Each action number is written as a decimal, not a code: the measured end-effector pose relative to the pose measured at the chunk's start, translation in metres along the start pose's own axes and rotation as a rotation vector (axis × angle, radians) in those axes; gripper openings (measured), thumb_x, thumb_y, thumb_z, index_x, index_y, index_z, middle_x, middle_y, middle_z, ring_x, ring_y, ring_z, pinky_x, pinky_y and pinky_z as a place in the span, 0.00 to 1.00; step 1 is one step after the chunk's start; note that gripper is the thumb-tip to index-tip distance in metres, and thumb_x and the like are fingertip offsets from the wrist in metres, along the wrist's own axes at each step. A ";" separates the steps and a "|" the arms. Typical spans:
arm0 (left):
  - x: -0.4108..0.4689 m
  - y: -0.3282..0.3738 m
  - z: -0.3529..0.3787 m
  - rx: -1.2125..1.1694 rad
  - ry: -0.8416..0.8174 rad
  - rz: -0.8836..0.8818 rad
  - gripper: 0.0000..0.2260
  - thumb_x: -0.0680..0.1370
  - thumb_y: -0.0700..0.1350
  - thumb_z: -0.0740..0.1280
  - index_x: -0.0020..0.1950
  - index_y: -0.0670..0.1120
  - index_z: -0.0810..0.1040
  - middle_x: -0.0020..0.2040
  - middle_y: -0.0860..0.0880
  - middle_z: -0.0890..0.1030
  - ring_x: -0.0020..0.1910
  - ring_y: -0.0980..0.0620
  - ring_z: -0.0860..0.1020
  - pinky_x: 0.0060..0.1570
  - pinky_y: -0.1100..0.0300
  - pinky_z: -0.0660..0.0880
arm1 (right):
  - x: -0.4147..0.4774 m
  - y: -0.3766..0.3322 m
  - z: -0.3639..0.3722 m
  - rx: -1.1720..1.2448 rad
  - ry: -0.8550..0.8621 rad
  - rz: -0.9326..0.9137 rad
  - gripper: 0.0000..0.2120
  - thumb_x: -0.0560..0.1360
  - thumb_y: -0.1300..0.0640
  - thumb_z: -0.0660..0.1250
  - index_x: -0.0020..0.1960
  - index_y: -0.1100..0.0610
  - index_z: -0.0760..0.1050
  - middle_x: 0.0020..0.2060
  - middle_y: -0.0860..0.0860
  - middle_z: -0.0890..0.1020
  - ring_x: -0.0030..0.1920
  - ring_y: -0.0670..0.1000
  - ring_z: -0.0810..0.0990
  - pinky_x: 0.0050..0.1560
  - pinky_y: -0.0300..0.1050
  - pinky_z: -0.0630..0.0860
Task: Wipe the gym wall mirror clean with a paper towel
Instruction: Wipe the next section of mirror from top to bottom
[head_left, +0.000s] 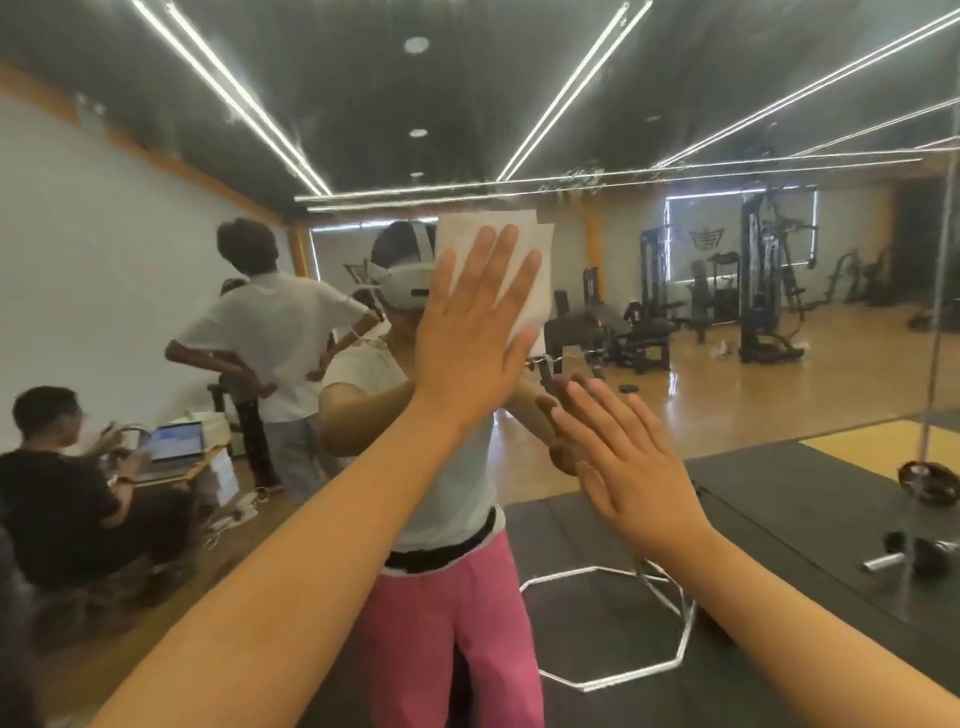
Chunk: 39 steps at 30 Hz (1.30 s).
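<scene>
The fingers (500, 262) of the left hand (467, 343) are lying straight and slightly spread, pressing a white paper towel (462, 231) flat against the mirror (779, 83) at the centre of the frame. They are not curling round the towel, only pinning it to the glass. Its top edge and right side are showing past the fingertips. The left forearm is running down from this hand to the lower left corner. Just below and to the right, the right hand (639, 467) is holding nothing. Its fingers (605, 410) are lying straight and close together, with their tips meeting their own reflection on the glass, and its forearm is reaching down to the lower right corner. A patch of smears (576, 179) is showing on the mirror just above the towel. The glass is reflecting the person's pink trousers (457, 623) in the lower centre, two other people (270, 332) and an open laptop (176, 441) at the left, and gym machines (769, 291) at the right.
</scene>
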<state>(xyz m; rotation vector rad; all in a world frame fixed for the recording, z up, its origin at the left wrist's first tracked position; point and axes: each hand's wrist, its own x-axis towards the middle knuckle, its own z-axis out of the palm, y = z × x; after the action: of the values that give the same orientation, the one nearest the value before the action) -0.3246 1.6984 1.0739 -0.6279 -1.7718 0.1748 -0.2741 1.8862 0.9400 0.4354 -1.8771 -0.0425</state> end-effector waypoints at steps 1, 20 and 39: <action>-0.009 0.005 0.003 -0.020 0.001 -0.001 0.29 0.85 0.57 0.51 0.83 0.48 0.47 0.82 0.43 0.47 0.81 0.44 0.45 0.78 0.43 0.45 | 0.002 0.000 0.003 0.000 0.009 0.010 0.25 0.81 0.56 0.55 0.78 0.52 0.62 0.78 0.54 0.63 0.79 0.53 0.57 0.79 0.53 0.50; -0.224 0.110 0.061 -0.079 -0.098 -0.161 0.31 0.83 0.55 0.54 0.82 0.50 0.45 0.82 0.48 0.43 0.81 0.48 0.46 0.78 0.47 0.42 | -0.005 -0.004 0.061 -0.019 0.136 0.047 0.27 0.84 0.49 0.50 0.81 0.53 0.51 0.79 0.57 0.59 0.80 0.56 0.51 0.79 0.57 0.45; -0.075 0.006 0.007 0.029 0.011 -0.177 0.27 0.84 0.52 0.55 0.81 0.47 0.54 0.81 0.42 0.55 0.80 0.43 0.52 0.78 0.43 0.48 | -0.006 -0.002 0.068 -0.034 0.201 0.021 0.26 0.84 0.50 0.51 0.81 0.54 0.53 0.78 0.57 0.61 0.80 0.55 0.50 0.79 0.57 0.46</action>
<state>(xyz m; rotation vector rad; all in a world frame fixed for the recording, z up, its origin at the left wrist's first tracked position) -0.3170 1.6674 1.0057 -0.4474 -1.8007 0.0750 -0.3343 1.8742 0.9110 0.3826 -1.6802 -0.0155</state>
